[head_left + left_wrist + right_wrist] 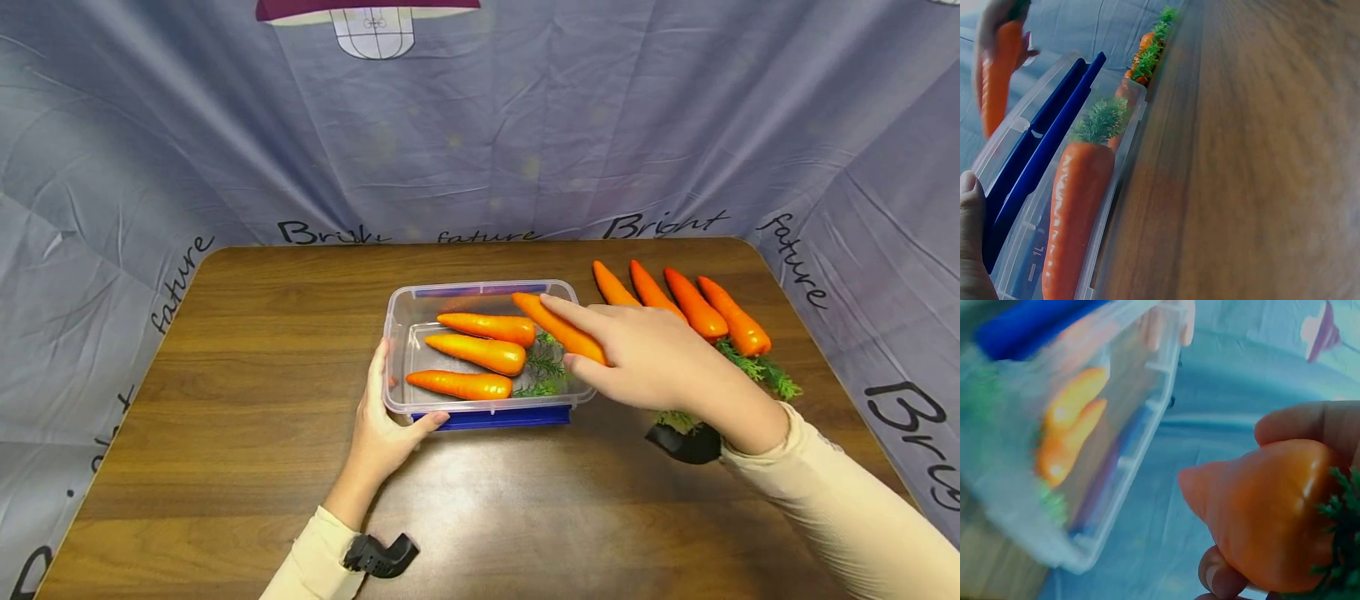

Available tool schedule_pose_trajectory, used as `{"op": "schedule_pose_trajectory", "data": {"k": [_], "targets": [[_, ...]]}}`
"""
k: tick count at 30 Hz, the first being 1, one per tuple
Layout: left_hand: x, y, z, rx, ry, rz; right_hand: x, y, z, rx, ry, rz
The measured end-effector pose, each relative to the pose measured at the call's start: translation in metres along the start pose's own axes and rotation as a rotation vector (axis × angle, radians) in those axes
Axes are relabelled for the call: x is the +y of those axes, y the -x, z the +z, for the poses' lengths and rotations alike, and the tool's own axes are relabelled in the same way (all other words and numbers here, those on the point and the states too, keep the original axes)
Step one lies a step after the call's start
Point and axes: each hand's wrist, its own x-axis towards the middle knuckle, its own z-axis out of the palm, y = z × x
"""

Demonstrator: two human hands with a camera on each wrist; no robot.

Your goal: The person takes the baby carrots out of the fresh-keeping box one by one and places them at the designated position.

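Note:
A clear plastic box (397,308) with blue side clips stands mid-table, and three orange carrots with green tops lie side by side in it, such as the middle carrot (476,353). My left hand (382,437) grips the box's left front corner, thumb over the front rim. Above the box's right end, my right hand (648,350) holds another carrot (558,325) between thumb and fingers, its tip pointing to the far left. The right wrist view shows that carrot (1272,512) from its thick end, with the green leaves close to the palm.
To the right of the box, several more carrots (731,317) lie in a row on the wooden table (262,350), partly hidden by my right arm. A grey printed curtain (480,142) hangs behind the table and along both sides.

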Motion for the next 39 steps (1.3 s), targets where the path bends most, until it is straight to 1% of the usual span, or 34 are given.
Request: {"op": "schedule_pose_trajectory", "data": {"k": [3,6,10,14,17,22,25,32,39], "targets": [[-0.001,0.000,-0.001,-0.001,0.005,-0.003,0.013,0.024,0.004,0.043,-0.023,0.076],[0.000,0.000,-0.002,-0.001,0.007,-0.012,0.025,0.045,0.010,0.050,-0.038,0.145],[0.000,0.000,-0.002,-0.001,0.008,-0.013,0.040,0.066,0.021,-0.007,-0.054,0.204],[-0.001,-0.001,-0.002,0.006,0.014,0.006,0.050,0.077,0.036,-0.078,-0.049,0.256],[-0.001,-0.001,-0.002,0.012,0.015,0.009,0.056,0.081,0.046,-0.106,-0.050,0.287],[0.001,-0.001,-0.002,0.009,0.011,-0.003,0.062,0.082,0.059,-0.131,-0.060,0.316],[0.001,-0.001,-0.002,0.003,0.012,-0.009,0.064,0.081,0.063,-0.152,-0.069,0.323],[0.000,0.000,0.000,-0.002,0.007,-0.021,0.065,0.082,0.073,-0.238,-0.102,0.345],[0.000,0.000,0.000,-0.006,0.019,-0.007,0.067,0.083,0.079,-0.258,-0.117,0.338]]}}
